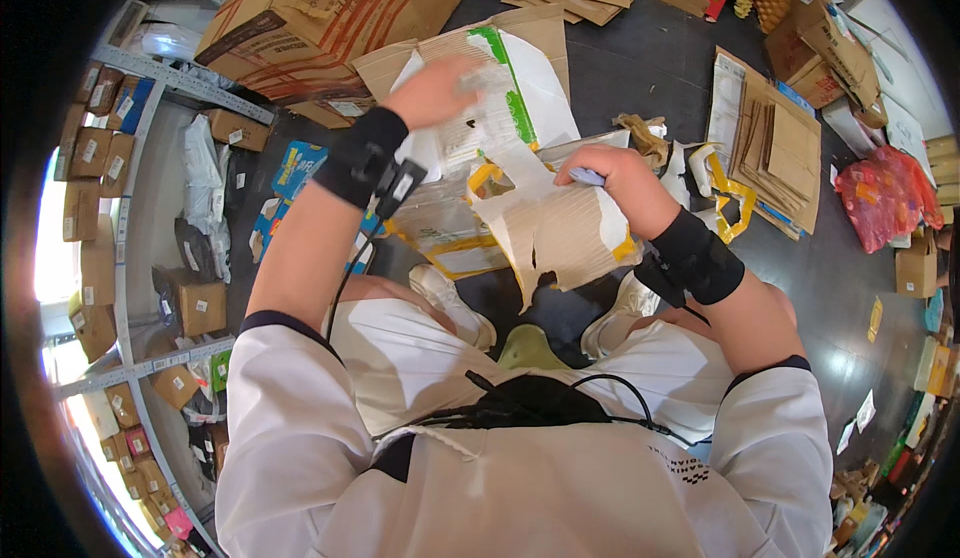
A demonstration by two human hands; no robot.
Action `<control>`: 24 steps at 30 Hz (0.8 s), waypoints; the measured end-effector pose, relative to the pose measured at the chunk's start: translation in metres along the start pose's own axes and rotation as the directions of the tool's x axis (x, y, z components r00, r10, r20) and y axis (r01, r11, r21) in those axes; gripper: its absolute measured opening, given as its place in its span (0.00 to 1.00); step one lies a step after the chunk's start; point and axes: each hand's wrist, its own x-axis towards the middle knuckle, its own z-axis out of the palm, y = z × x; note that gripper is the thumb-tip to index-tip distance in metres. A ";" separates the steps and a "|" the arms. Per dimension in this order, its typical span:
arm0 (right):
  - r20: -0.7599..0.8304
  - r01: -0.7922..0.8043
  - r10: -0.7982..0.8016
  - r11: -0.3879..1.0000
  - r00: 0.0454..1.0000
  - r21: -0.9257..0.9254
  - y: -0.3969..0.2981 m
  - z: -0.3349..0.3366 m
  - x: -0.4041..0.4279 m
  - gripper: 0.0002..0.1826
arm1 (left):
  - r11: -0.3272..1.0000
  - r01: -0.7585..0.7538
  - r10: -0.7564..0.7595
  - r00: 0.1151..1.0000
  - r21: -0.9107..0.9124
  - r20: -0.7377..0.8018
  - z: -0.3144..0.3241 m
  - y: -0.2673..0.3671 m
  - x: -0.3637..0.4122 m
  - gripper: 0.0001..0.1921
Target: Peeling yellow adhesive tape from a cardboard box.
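Observation:
My left hand (pixel 439 91), blurred, is over an opened, flattened corrugated box (pixel 465 134) with white paper facing and a green printed strip. Its fingers are too smeared to tell whether they grip anything. My right hand (pixel 616 177) is closed around a small pale lavender object (pixel 587 177), mostly hidden by the fingers. Below that hand hangs a torn piece of corrugated cardboard (pixel 562 235), with ragged edges, a hole and yellow tape along parts of it. Clear and yellow tape (pixel 465 258) runs along the box's near side.
A large carton (pixel 330 25) stands at upper left, beside a metal rack (pixel 124 258) of parcels. Torn yellow-edged scraps (pixel 739 213) and stacked flat cardboard (pixel 787 137) lie to the right. Farther right is a red plastic bag (pixel 885 198). A green stool (pixel 532 348) shows between my legs.

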 end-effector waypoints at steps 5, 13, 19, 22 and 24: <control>-0.003 0.015 -0.015 1.000 1.000 0.008 -0.013 0.003 0.012 0.07 | 0.939 -0.282 0.280 0.959 0.194 0.039 0.054 0.004 -0.061 0.42; 0.034 0.085 -0.082 0.991 0.996 -0.106 -0.028 0.019 0.004 0.08 | 0.945 -0.204 0.265 0.935 0.255 -0.235 0.070 0.003 -0.057 0.40; 0.278 0.182 -0.128 0.967 0.952 -0.178 -0.039 0.020 -0.013 0.14 | 0.973 -0.142 0.179 0.961 0.182 -0.209 0.074 -0.002 -0.044 0.39; 0.343 0.111 -0.032 0.971 0.939 -0.211 -0.030 0.021 -0.022 0.13 | 0.974 -0.136 0.173 0.962 0.183 -0.209 0.074 -0.006 -0.039 0.39; 0.373 0.061 0.042 0.964 0.927 -0.259 -0.016 0.021 -0.029 0.12 | 0.973 -0.135 0.171 0.966 0.186 -0.196 0.072 -0.006 -0.037 0.40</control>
